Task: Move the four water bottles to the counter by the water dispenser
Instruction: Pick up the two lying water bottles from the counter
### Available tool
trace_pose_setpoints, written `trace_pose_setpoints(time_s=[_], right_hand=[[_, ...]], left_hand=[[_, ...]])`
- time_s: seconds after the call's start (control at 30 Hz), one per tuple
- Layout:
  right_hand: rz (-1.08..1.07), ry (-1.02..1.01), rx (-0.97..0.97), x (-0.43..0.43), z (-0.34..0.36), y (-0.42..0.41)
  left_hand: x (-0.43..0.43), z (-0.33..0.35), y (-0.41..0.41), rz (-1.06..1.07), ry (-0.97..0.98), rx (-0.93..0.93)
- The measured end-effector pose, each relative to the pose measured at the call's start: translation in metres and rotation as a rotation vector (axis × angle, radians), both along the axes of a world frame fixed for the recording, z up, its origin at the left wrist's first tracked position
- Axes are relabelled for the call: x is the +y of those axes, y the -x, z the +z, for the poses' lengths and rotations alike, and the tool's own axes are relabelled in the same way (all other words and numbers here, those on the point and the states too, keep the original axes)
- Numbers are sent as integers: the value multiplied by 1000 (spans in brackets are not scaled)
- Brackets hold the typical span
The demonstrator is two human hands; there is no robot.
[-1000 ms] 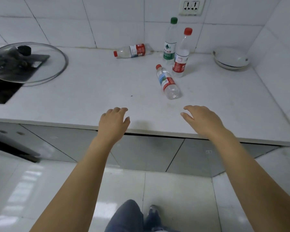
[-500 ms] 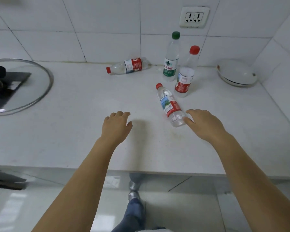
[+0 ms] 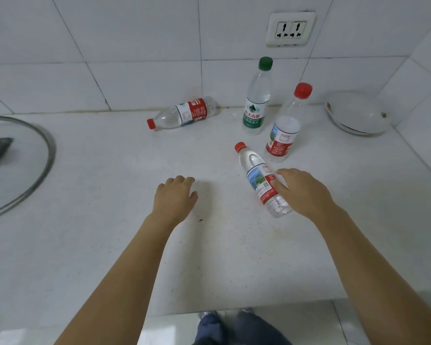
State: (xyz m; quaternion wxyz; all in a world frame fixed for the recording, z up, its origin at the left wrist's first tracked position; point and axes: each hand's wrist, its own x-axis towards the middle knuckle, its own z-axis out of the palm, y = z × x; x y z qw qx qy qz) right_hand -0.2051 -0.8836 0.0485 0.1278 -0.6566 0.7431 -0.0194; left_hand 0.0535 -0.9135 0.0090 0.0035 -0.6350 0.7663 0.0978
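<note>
**Hands reach over the white counter toward the nearest bottle**

Legs in dark blue trousers [image 3: 234, 328] show at the bottom edge, in front of the counter [image 3: 110, 257], which is white and lightly speckled. Two bare forearms stretch out over it. The left hand [image 3: 175, 199] is palm down above the surface with the fingers loosely curled, and it holds nothing. The right hand [image 3: 302, 192] is spread, and its thumb and fingers lie against the side of the lying bottle [image 3: 261, 181]; they have not closed around it, so the hand only touches the bottle and does not grasp it.

This bottle rests on its side, red cap pointing away toward the wall, its clear base close to the wrist. Just behind it the red-capped bottle [image 3: 285, 128] stands upright, with a red and white label. Near to it, a little further back and to the left, the green-capped bottle [image 3: 255, 100] stands upright too. Well to the left of these, the fourth bottle [image 3: 184, 113] lies on its side next to the tiled wall [image 3: 135, 58], red cap pointing left.

At the far right a white dish [image 3: 358, 115] sits in the corner. At the left edge a glass lid [image 3: 39, 158] with a metal rim is partly in view. A double socket [image 3: 290, 29] is on the wall above the bottles.
</note>
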Motion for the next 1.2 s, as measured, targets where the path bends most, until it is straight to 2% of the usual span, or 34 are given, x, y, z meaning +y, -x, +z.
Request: trace_pose_setpoints(time_s=[0.43, 0.8, 1.03, 1.2], right_hand=[[-9, -118, -89, -38, -26, -11], [-105, -131, -26, -69, -49, -29], [-107, -193, -16, -84, -50, -28], [-100, -219, 7, -89, -47, -27]], left_hand=[[-44, -8, 2, 19, 1, 14], [-124, -15, 5, -9, 2, -9], [-192, -15, 18, -20, 132, 19], [-230, -22, 22, 21, 131, 7]])
